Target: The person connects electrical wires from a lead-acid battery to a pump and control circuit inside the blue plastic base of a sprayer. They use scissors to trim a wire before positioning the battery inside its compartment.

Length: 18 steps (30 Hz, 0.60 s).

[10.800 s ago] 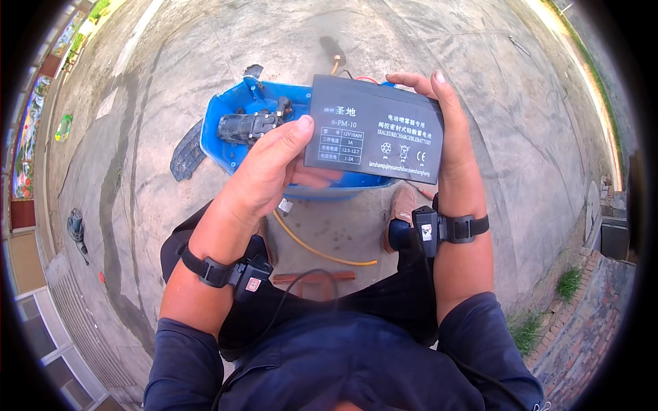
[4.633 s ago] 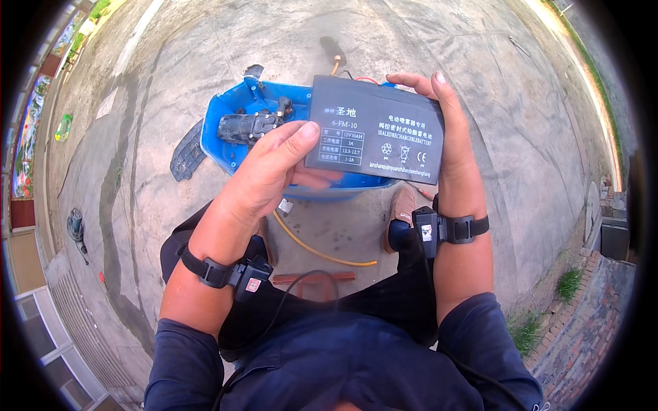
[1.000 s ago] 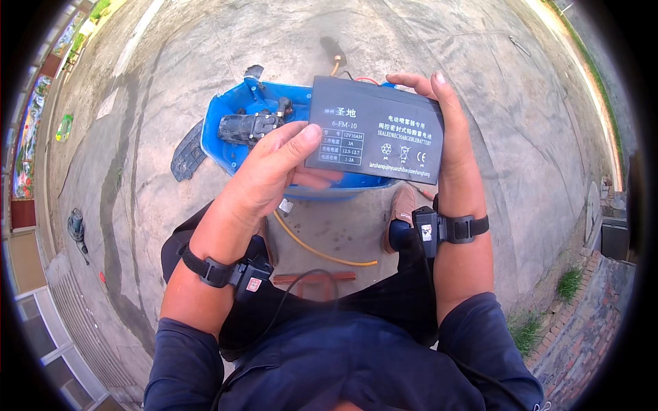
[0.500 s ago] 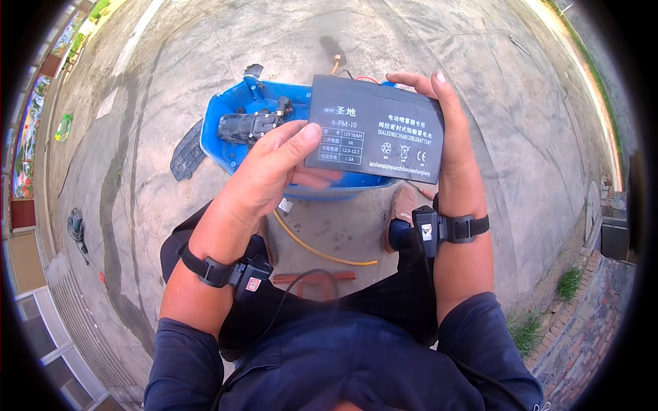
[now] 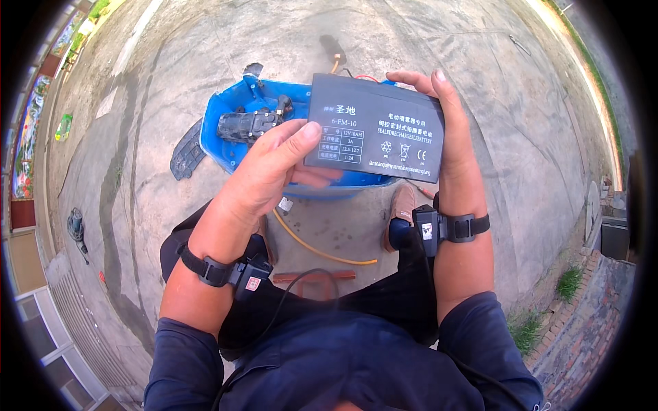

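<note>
A flat, rectangular black battery (image 5: 373,129) with white printing on its broad face is held up between the person's bare hands, above and partly in front of a blue plastic tub-like housing (image 5: 218,133). The left hand (image 5: 271,164) grasps the battery's left end, thumb laid on the printed face, with fingers showing below the lower left corner. The right hand (image 5: 449,123) grips the opposite end, its palm along the right edge and some fingers reaching behind the top right corner. The battery sits slightly tilted, its right end lower. Inside the housing, left of the battery, lies a dirty black motor-like unit (image 5: 247,127); a curved black plastic piece (image 5: 185,154) rests on the grey concrete floor (image 5: 528,171) just beside the housing's left side. A thin yellow hose (image 5: 308,248) lies curved on the floor between the person's feet, with a reddish-brown bar (image 5: 329,275) near it. Black straps (image 5: 466,229) carrying small dark boxes circle both forearms. Well apart, at far left, a dark, elongated tool-like object (image 5: 77,227) lies on the floor.
</note>
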Motion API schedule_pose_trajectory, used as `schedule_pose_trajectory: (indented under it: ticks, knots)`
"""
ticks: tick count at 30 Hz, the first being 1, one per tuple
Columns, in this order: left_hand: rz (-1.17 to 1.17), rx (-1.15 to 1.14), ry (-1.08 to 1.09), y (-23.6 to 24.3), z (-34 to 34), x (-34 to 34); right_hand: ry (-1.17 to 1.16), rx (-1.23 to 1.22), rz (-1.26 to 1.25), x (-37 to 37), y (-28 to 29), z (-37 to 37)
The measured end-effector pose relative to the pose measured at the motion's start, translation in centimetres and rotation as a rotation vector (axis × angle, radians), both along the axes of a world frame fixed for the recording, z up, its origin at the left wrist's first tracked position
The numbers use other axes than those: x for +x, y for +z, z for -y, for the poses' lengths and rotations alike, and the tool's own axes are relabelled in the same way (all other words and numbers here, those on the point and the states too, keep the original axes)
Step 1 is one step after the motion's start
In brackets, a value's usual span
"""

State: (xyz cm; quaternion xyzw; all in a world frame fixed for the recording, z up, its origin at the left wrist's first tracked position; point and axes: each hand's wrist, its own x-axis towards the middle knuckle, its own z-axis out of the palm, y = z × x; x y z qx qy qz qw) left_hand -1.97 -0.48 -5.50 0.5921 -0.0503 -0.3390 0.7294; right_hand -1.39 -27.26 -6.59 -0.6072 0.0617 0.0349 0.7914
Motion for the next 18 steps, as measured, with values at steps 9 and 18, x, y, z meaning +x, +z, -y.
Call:
schedule_pose_trajectory:
  ticks: [9, 18]
  knots:
    - [-0.003, 0.009, 0.003, 0.04, 0.0, 0.0, -0.004, 0.013, 0.0, 0.05, -0.05, -0.07]
    - [0.014, -0.009, 0.043, -0.28, 0.19, -0.1, 0.008, 0.018, 0.007, -0.02, 0.07, -0.13]
